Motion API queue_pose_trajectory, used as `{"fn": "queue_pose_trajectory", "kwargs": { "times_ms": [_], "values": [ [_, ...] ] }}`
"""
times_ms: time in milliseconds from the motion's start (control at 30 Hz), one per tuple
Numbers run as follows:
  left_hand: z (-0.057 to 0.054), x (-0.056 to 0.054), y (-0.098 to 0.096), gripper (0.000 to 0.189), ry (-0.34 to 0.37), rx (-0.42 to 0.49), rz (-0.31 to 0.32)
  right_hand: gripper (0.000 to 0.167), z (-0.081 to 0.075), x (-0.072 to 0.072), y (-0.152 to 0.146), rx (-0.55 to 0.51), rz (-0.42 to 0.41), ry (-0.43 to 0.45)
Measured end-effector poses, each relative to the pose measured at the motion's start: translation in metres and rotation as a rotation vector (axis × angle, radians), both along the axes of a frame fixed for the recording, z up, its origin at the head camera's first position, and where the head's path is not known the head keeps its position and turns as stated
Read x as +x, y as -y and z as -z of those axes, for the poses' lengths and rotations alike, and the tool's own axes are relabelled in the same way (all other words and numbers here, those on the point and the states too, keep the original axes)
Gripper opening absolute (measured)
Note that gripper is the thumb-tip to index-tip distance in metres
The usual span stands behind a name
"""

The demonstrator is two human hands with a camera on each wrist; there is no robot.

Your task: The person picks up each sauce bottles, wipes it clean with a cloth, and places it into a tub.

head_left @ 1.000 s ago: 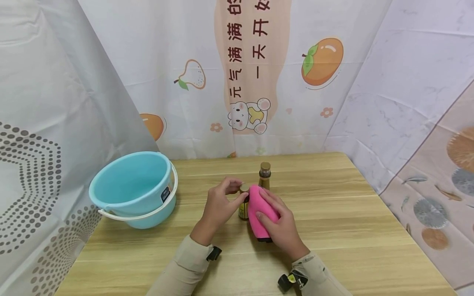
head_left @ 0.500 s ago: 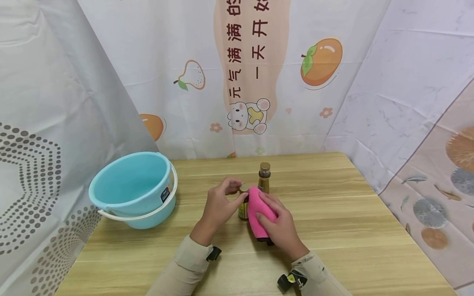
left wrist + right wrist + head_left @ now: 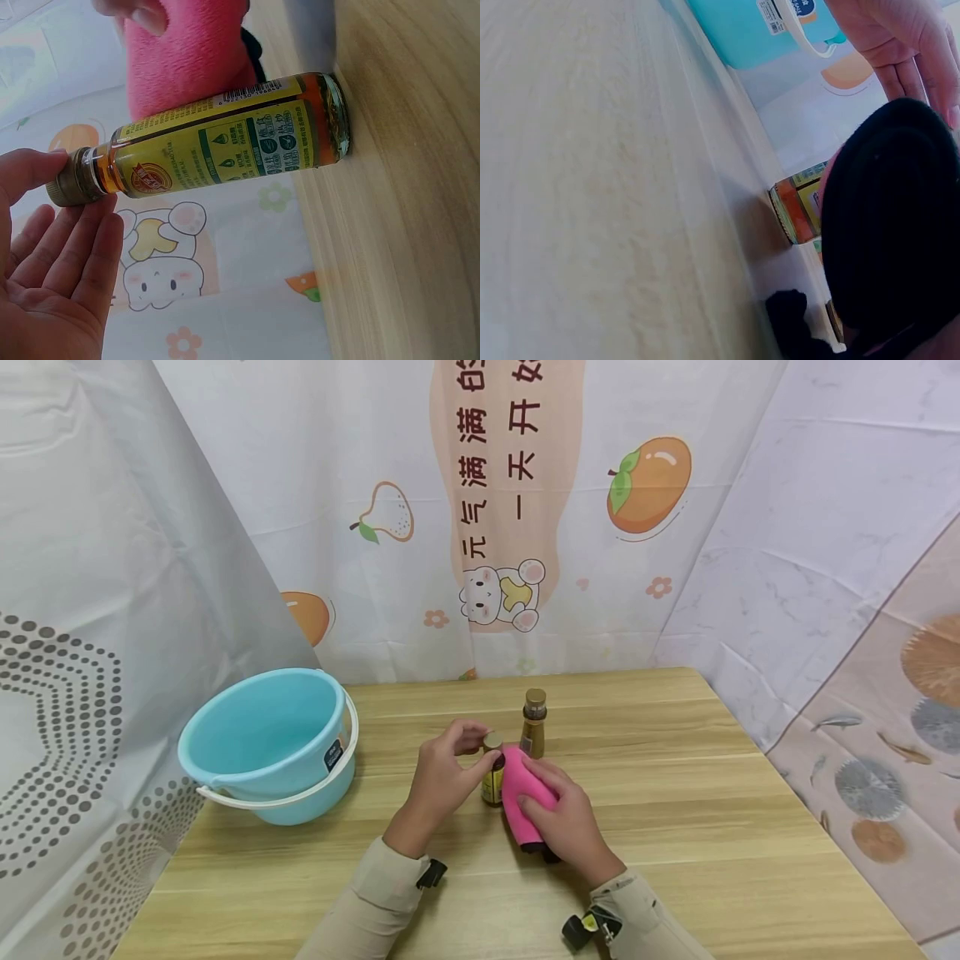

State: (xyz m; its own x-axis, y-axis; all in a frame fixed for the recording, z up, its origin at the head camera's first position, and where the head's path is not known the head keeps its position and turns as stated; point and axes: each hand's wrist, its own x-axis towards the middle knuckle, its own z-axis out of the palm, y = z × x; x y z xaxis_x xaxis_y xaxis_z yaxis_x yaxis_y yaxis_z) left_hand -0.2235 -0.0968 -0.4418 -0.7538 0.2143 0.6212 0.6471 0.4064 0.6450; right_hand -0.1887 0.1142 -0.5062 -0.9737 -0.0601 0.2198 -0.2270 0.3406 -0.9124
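My left hand point(image 3: 442, 777) pinches the gold cap point(image 3: 69, 180) of a small glass sauce bottle point(image 3: 225, 142) between thumb and fingers. This bottle has a yellow and green label and amber contents, and stands upright on the table. My right hand point(image 3: 567, 821) grips a pink plush cleaning pad point(image 3: 517, 797) with a black edge, held against or right beside the bottle's right side; whether they touch I cannot tell. In the right wrist view the pad's black end point(image 3: 892, 217) hides most of the bottle. A second, gold-capped bottle point(image 3: 534, 727) stands just behind the pad.
On the left of the wooden table point(image 3: 675, 793) stands a light blue bucket point(image 3: 270, 743) with a white handle point(image 3: 300, 793). A printed curtain point(image 3: 375, 577) hangs behind the table's back edge.
The pink cleaning pad and my right hand have slid slightly down along the bottle, so more of the rear bottle shows. My left hand stays on the cap.
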Motion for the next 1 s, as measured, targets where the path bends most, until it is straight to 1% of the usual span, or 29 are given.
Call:
{"fn": "queue_pose_trajectory", "kwargs": {
  "times_ms": [300,433,667,867,1000],
  "values": [
    [-0.0008,0.0009,0.0003,0.032,-0.006,-0.010,-0.006,0.057,0.0032,-0.0001,-0.0008,0.099,-0.007,0.037],
    [-0.0008,0.0009,0.0007,0.033,-0.014,-0.025,-0.015,0.057,0.0032,0.0006,-0.0009,0.125,-0.008,0.054],
    [0.0002,0.0000,0.0016,0.039,-0.044,-0.061,-0.101,0.057,0.0022,0.0014,0.0008,0.168,-0.003,0.066],
    [-0.0003,-0.0001,0.0006,0.039,-0.054,-0.065,-0.130,0.057,0.0036,0.0008,0.0016,0.170,0.004,0.044],
    [-0.0002,-0.0003,0.0009,0.038,-0.044,-0.060,-0.133,0.058,0.0049,0.0003,0.0018,0.141,0.001,0.017]
  ]
}}
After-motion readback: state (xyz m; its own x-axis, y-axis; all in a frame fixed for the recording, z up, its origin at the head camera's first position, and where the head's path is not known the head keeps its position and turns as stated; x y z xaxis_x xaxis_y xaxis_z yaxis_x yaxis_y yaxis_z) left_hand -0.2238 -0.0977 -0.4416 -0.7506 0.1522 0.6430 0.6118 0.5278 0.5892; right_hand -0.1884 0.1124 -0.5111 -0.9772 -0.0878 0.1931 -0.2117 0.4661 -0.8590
